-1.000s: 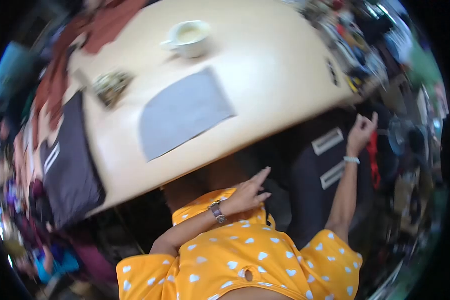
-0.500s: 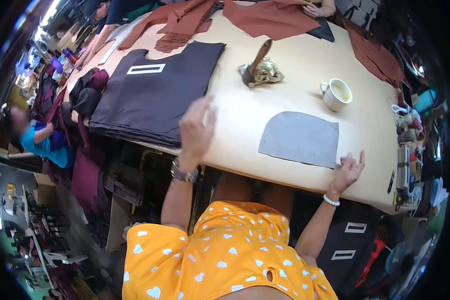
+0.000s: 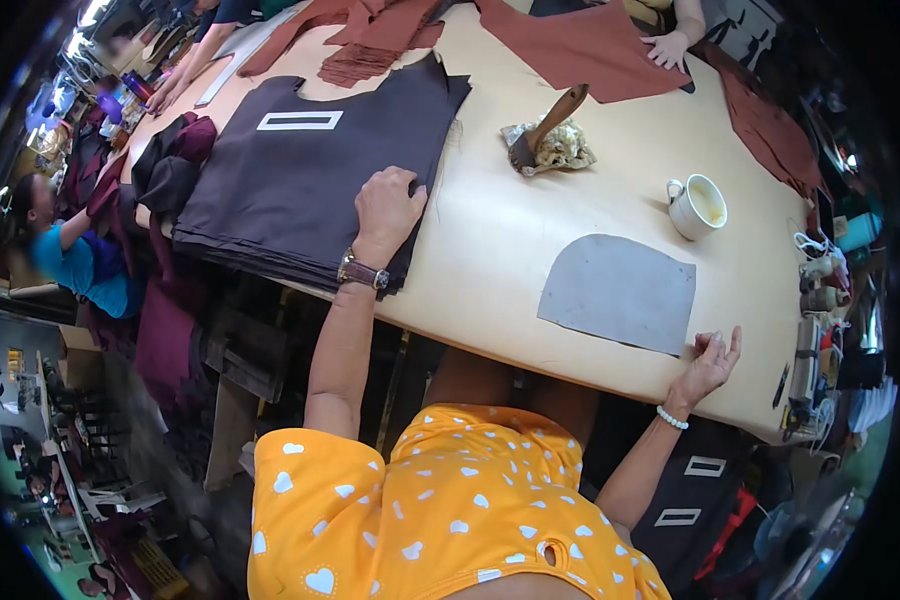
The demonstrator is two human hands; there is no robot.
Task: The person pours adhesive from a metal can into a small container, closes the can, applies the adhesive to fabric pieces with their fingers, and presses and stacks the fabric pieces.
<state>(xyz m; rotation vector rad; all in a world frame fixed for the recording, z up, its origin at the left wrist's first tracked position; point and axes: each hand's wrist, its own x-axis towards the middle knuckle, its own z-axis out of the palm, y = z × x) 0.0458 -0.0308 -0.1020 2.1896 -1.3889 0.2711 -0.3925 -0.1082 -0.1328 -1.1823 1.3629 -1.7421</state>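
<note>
A stack of dark fabric panels (image 3: 270, 190) lies on the left part of the table, with a white rectangular outline on its top piece. My left hand (image 3: 388, 212), wearing a watch, rests at the stack's right edge, its curled fingers closed on the dark fabric. The top layer's corner sits askew over the layers below. My right hand (image 3: 707, 368), with a beaded bracelet, hovers by the table's front edge, palm up and holding nothing, the index finger extended and others loosely bent. Just left of it lies a grey rounded-top piece (image 3: 620, 290).
On the table (image 3: 480, 240) are a brush (image 3: 550, 128) on a crumpled wrapper and a white cup (image 3: 697, 207). Reddish-brown fabric (image 3: 580, 50) lies at the far side under another person's hand (image 3: 667, 50). Spools and tools (image 3: 818, 300) line the right edge.
The view has swung left and settled, bringing the dark stack into full view. My left hand has come up from my lap onto the stack, and its fingers have closed on the fabric.
</note>
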